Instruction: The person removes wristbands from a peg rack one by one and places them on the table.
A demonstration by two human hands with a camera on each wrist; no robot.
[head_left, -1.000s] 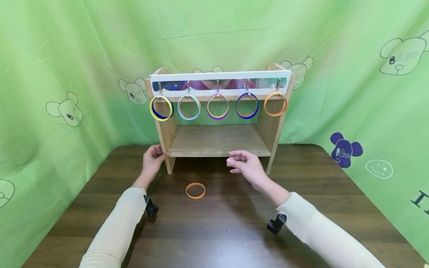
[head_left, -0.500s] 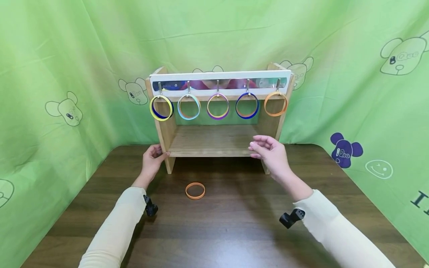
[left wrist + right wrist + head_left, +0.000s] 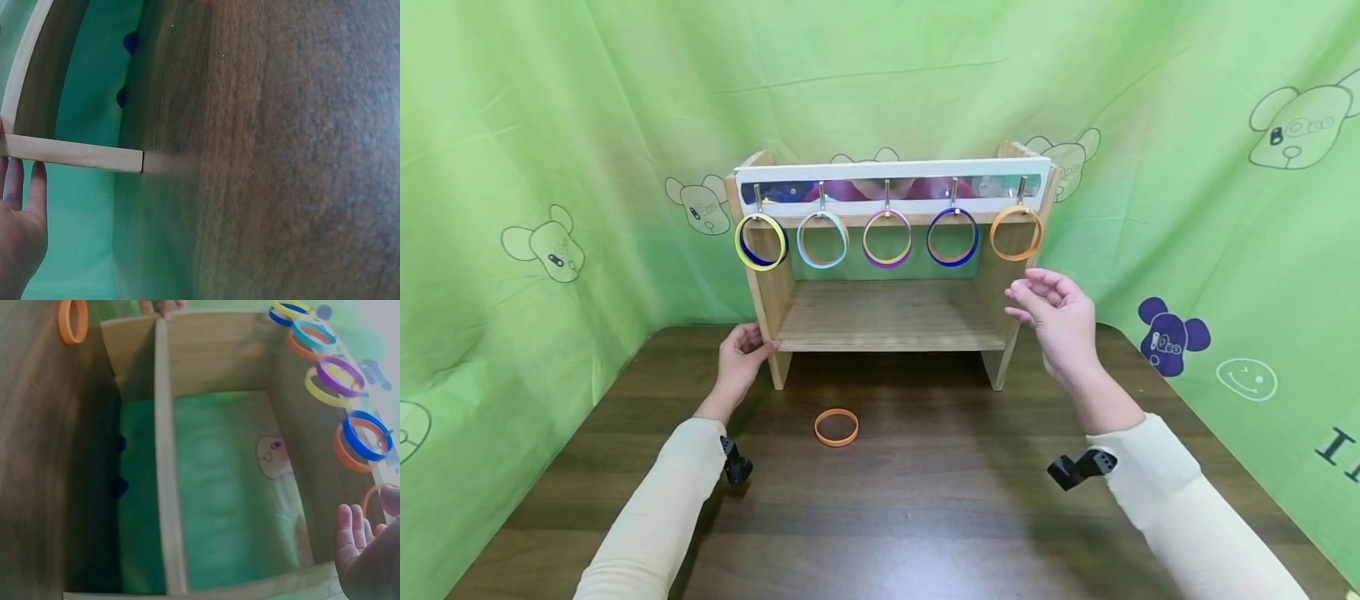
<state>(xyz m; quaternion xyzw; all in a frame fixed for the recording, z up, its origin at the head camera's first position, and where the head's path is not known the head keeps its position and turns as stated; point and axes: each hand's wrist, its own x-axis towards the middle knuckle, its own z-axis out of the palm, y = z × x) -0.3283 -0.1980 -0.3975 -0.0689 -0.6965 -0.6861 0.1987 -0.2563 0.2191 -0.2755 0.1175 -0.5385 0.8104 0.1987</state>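
Note:
A wooden shelf unit (image 3: 891, 312) stands on the table, with silicone wristbands hanging from hooks on its white-framed top rail (image 3: 857, 169). My left hand (image 3: 739, 367) grips the shelf's left side panel, thumb at the front edge and fingers against the outer face. My right hand (image 3: 1060, 329), fingers loosely bent and nothing in them, is beside the right panel, below a hanging orange wristband (image 3: 1017, 257). One more orange wristband (image 3: 837, 444) lies on the table in front. In the right wrist view, part of the right hand (image 3: 375, 556) covers the nearest hanging band.
Also hanging are yellow (image 3: 760, 267), light blue (image 3: 822, 265), purple (image 3: 887, 265) and dark blue (image 3: 953, 263) wristbands, with second colours behind them. A green curtain (image 3: 880, 83) surrounds the brown table (image 3: 895, 500). Black cameras (image 3: 1081, 469) sit at both wrists.
My right hand has moved right and upward, from in front of the shelf board to beside the right panel. The left hand and all the wristbands stay where they were.

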